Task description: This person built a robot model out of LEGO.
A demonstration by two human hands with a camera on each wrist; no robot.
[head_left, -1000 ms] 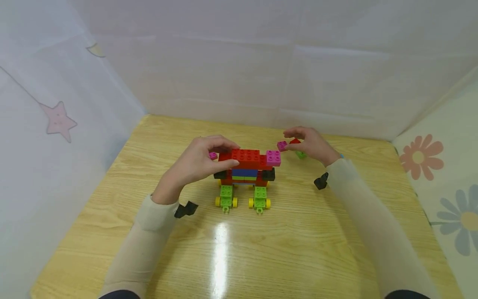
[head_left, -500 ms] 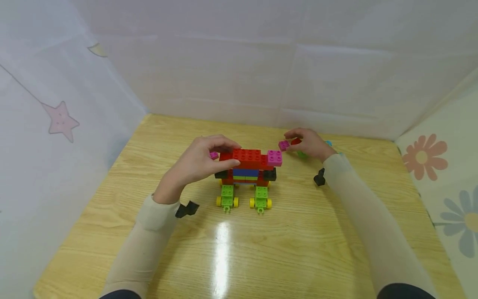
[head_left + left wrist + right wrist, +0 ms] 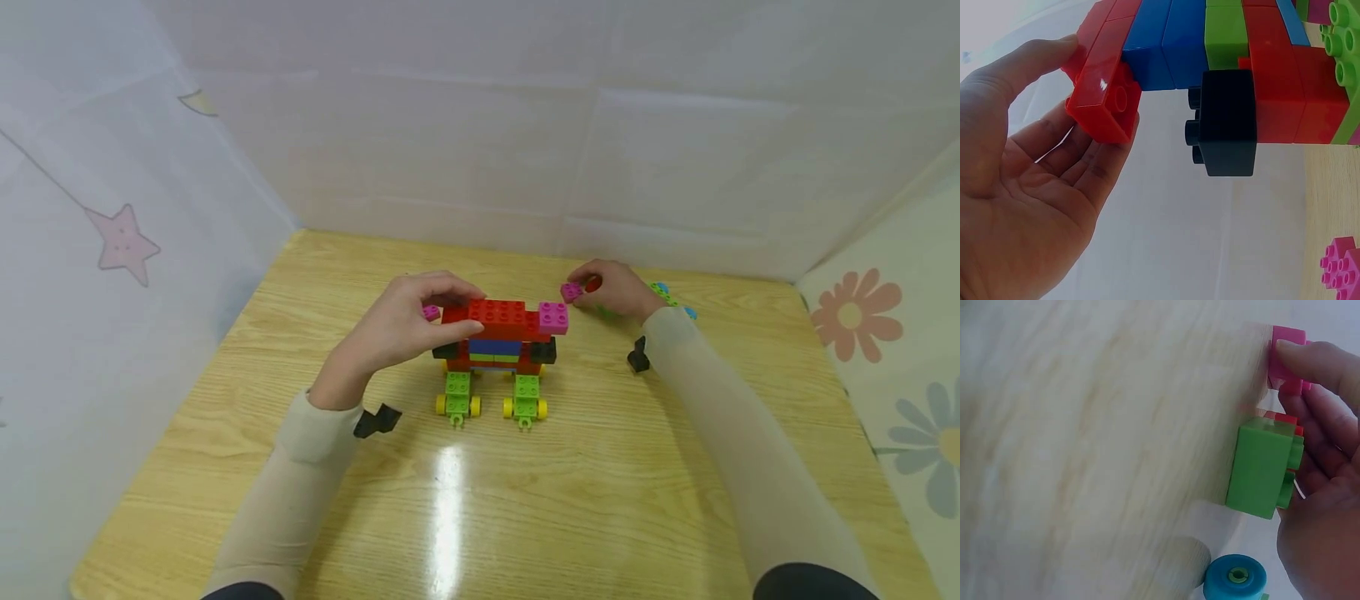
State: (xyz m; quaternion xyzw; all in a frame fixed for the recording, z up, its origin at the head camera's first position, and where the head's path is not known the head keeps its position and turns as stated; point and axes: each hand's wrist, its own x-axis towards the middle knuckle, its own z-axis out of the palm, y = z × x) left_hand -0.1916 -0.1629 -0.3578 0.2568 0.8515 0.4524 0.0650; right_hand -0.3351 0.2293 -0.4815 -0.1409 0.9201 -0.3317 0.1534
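Observation:
In the middle of the table stands a brick model (image 3: 495,346) with red, blue, lime and black layers on green bases with yellow wheels. My left hand (image 3: 397,321) holds the left end of its red top, thumb in front and fingers behind. On the top's right end sits a pink brick (image 3: 553,317). Farther back and right, my right hand (image 3: 618,287) pinches a small pink brick (image 3: 1288,334) between thumb and fingers. Under that palm, a green brick (image 3: 1260,469) and a red brick (image 3: 593,284) are partly hidden.
A lime piece with blue wheels (image 3: 663,292) lies behind the right wrist. Loose pink bricks (image 3: 1340,265) are left of the model, mostly behind the left hand. White cloth (image 3: 480,167) closes off the table's back edge, and printed sheets flank both sides.
My right hand has shifted slightly, its fingers coming down onto the small pink brick. More of the blue-wheeled piece now shows behind the wrist. The left hand keeps its grip.

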